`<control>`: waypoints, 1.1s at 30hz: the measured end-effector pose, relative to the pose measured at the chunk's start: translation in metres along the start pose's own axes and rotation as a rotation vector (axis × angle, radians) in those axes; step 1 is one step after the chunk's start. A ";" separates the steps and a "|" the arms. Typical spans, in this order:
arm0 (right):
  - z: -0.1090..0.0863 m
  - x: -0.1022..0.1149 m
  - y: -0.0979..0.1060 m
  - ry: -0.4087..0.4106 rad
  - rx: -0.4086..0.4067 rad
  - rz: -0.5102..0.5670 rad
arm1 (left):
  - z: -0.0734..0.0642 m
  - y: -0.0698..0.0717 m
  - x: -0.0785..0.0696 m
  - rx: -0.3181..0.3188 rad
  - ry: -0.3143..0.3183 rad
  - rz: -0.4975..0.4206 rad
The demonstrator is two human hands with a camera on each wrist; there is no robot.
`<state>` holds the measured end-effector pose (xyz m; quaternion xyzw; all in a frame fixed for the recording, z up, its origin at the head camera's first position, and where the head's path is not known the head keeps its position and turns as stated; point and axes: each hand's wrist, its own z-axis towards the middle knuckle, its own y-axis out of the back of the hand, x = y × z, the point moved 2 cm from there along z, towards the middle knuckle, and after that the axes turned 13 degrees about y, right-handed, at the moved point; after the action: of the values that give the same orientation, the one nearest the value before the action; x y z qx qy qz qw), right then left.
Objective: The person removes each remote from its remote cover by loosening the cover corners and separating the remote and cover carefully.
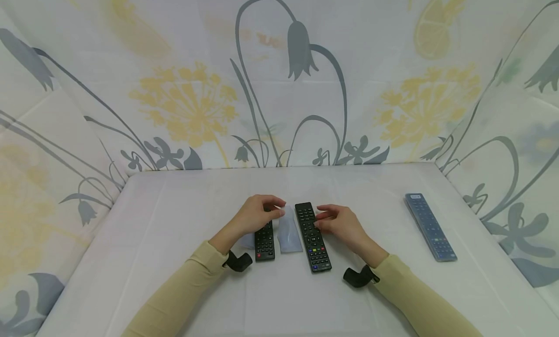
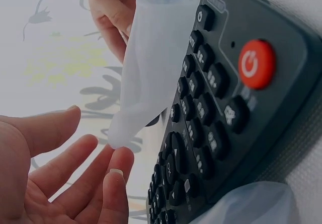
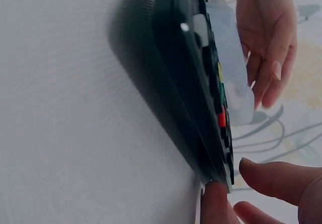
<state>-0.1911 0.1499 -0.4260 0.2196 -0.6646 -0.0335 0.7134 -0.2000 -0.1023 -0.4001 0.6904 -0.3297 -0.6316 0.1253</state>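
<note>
right-hand black remote (image 1: 313,237) lies flat on the white desk (image 1: 196,191), keys up, slightly aslant, just beside the right hand (image 1: 345,225). that hand is loosely spread, not gripping: in the right wrist view one finger touches the remote's far end, thumb apart from the keys. left hand (image 1: 255,214) also relaxed, nothing held, fingertips at the far end of the pale film sleeve (image 1: 289,235); touching or only just beside, cannot tell.

handling, judged by eye: remote light, stiff, hard-cased, fairly slick along the sides; rubbery keys may press in. best taken by both long edges near the middle, clear of the buttons. film sleeve thin, soft, slippery, likely to crumple; better pinched at the rim of its mouth.

around: left-hand black remote (image 1: 264,242), red button toward the person, partly under the left hand. second pale film piece (image 1: 248,241) at its left side. bluish covered remote (image 1: 431,227) well apart at right, in nobody's way. crowding is mid-desk: film sleeve sits between the two black remotes, little finger room either side.
</note>
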 end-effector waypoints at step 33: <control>-0.031 -0.014 0.122 0.065 -0.187 -0.279 | -0.003 0.000 -0.001 0.016 0.007 -0.023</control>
<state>-0.1927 0.2730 -0.3961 0.2433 -0.5983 -0.1871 0.7401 -0.1969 -0.1030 -0.3987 0.6973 -0.3263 -0.6281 0.1137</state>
